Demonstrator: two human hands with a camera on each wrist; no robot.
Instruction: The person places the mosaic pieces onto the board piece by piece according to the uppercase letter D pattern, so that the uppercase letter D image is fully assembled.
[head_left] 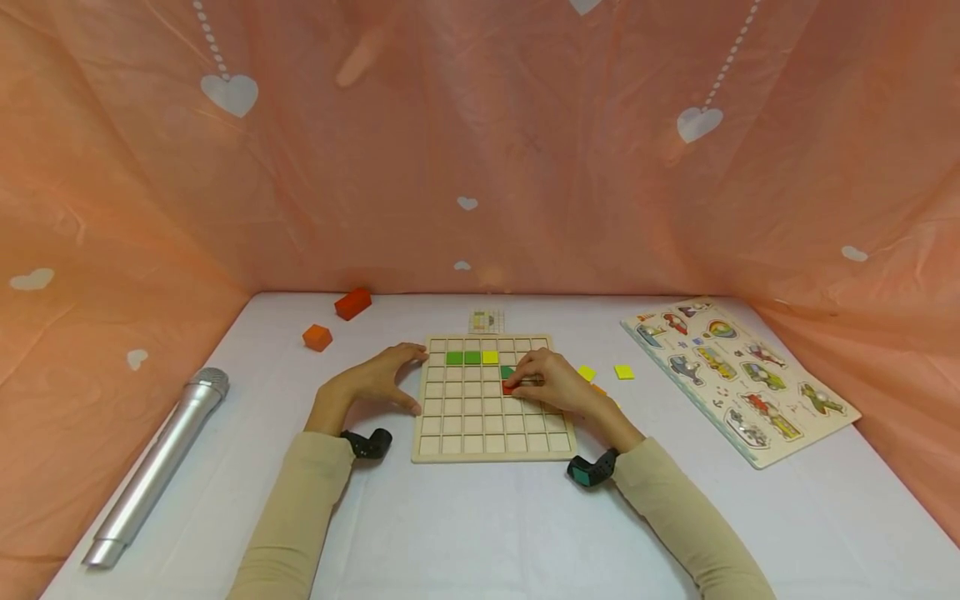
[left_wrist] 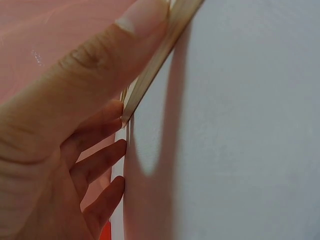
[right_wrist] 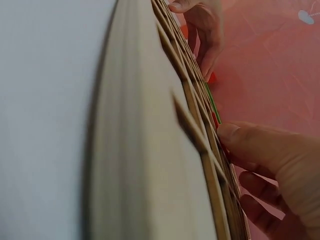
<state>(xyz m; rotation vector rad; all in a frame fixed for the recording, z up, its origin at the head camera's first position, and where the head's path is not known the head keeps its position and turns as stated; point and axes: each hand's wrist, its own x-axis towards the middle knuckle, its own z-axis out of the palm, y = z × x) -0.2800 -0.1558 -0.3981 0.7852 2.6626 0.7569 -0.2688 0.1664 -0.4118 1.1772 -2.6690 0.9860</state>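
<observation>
A wooden grid board (head_left: 453, 423) lies flat on the table. Along one of its upper rows sit two green tiles (head_left: 454, 358) and a yellow tile (head_left: 490, 357). My right hand (head_left: 555, 382) is over the board's right half, thumb and fingertips at a red tile (head_left: 508, 387), which they pinch by its edge. Just behind that tile is a darker green tile (head_left: 507, 372), partly covered by the fingers. At the board's left edge my left hand (head_left: 375, 379) spreads thumb and fingers; in the left wrist view the thumb (left_wrist: 90, 65) touches the rim.
Loose yellow tiles (head_left: 624, 372) lie right of the board, some behind the right hand. A small printed card (head_left: 487, 322) is beyond it. Orange-red blocks (head_left: 353, 304) stand at the back left, a silver microphone (head_left: 161, 467) at left, a picture puzzle board (head_left: 738, 375) at right.
</observation>
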